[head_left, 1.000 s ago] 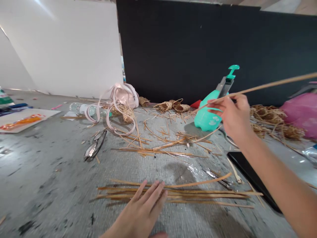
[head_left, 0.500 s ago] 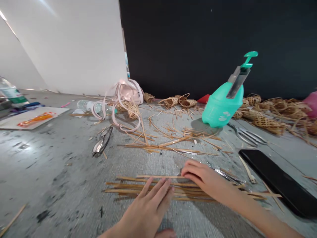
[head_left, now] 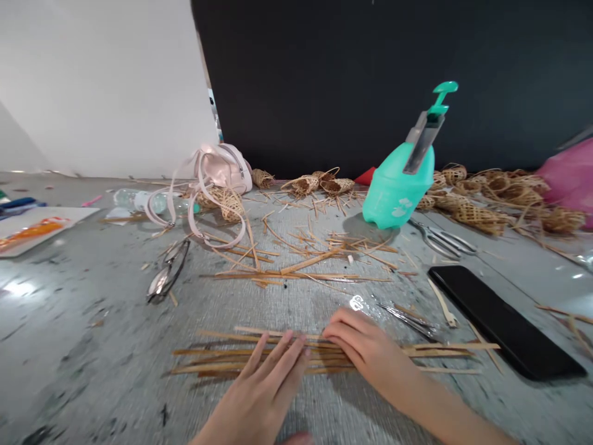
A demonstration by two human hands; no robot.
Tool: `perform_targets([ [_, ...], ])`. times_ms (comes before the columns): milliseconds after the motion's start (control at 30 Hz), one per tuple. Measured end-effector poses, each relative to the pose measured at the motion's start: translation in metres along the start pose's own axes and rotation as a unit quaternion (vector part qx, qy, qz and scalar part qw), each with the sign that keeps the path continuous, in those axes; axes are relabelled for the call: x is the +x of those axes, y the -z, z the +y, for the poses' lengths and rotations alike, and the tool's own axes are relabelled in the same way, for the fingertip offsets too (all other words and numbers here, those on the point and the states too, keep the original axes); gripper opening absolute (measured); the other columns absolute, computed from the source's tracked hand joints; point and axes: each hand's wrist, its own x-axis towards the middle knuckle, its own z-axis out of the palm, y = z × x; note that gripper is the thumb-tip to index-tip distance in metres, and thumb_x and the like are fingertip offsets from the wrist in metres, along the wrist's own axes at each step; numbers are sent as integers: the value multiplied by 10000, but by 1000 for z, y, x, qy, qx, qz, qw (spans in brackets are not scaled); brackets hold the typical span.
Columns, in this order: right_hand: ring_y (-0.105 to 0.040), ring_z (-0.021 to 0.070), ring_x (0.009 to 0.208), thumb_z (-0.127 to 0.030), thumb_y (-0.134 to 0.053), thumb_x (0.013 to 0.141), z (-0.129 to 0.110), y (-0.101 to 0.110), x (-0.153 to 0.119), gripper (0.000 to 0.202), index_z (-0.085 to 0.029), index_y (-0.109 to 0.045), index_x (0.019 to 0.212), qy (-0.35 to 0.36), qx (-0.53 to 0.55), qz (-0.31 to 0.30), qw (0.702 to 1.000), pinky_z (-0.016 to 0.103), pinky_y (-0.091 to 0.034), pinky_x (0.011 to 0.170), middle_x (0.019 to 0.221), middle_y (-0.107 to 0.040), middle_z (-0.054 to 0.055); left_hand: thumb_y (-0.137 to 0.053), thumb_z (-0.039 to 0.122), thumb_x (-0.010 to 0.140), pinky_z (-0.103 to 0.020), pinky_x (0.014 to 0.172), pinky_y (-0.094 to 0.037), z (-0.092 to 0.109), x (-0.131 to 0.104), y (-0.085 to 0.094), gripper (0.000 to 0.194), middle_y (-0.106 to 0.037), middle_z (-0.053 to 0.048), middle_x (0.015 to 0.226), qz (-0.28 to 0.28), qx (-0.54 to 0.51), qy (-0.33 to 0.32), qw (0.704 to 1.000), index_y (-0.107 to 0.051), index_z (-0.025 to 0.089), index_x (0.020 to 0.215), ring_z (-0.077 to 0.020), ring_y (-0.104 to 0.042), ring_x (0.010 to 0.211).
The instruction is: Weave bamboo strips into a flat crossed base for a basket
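Several thin bamboo strips (head_left: pixel 204 369) lie side by side across the grey table in front of me. My left hand (head_left: pixel 264 383) rests flat over them, its fingers stretched out and pressing on their middle. To its right, my right hand (head_left: pixel 365 346) has its fingers bent and closed together on a pale bamboo strip (head_left: pixel 250 330) at the far side of the bundle. That strip's right end is hidden under the right hand. Other strips run on beneath both hands and emerge to the right.
Beyond lie loose bamboo scraps (head_left: pixel 315 269), glasses (head_left: pixel 169 272), a pink bag (head_left: pixel 227 170) and a green spray bottle (head_left: pixel 401 185). At right are tweezers (head_left: pixel 410 321), a black phone (head_left: pixel 504 321), scissors (head_left: pixel 442 241) and woven bamboo baskets (head_left: pixel 482 213).
The view has turned slightly right, so everything sits further left in the picture. Both hands keep nearly the same pose on the strips.
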Motion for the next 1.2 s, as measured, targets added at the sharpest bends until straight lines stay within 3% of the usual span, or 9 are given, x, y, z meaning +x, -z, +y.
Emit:
perform_targets([
  [167,-532,150,789,-75,-498,818,-7,-1,3,150,-167,-591,891,54,-82,29,995,309,-465,747,862,-574,27,-573,410,820,-496,1032,-284,0,2,-1,927,-232,-91,1444,10,30,-9,999,116,174,1393,-284,-283,1304],
  [400,-584,232,901,-50,-381,813,-23,-8,-17,326,-76,-595,1058,82,-202,110,970,381,-504,768,1019,-639,113,-559,414,833,-469,1050,-262,2,-2,0,916,-250,-94,1438,26,17,-6,1000,127,186,1394,-268,-303,1297],
  [533,-556,228,1062,-118,-409,819,-27,-5,-31,408,-37,-511,1206,99,-253,64,960,333,-542,782,1217,-555,119,-524,453,849,-467,1056,-255,0,0,1,895,-245,-94,1436,11,10,-7,1000,145,208,1391,-283,-314,1289],
  [767,-396,205,1225,-199,-436,851,-26,-1,-28,485,-71,-399,1318,62,-205,-26,977,313,-453,920,1375,-340,71,-560,408,838,-474,1065,-231,1,-1,5,916,-215,-65,1449,-5,5,-3,1000,140,205,1392,-266,-255,1318],
  [900,-325,173,1265,-165,-385,874,-26,-3,-31,486,-109,-339,1355,35,-159,-60,985,296,-385,967,1401,-291,38,-567,408,832,-465,1078,-196,3,0,6,861,-196,-62,1454,-15,-7,3,1000,29,201,1419,-250,-231,1329],
  [1067,-278,125,1287,-167,-354,905,-19,0,-34,491,-197,-265,1387,-2,-73,-81,994,277,-340,1001,1420,-271,-6,-568,425,824,-477,1067,-215,7,2,11,717,-231,-91,1446,-24,5,16,1000,-248,133,1394,-281,-218,1328],
  [1200,-284,132,1285,-156,-376,898,-17,3,-33,519,-259,-253,1391,-24,-7,-86,996,298,-327,1019,1416,-293,-18,-610,457,780,-527,1038,-238,9,1,11,762,-214,-158,1441,-5,6,39,999,-271,152,1390,-333,-194,1323],
])
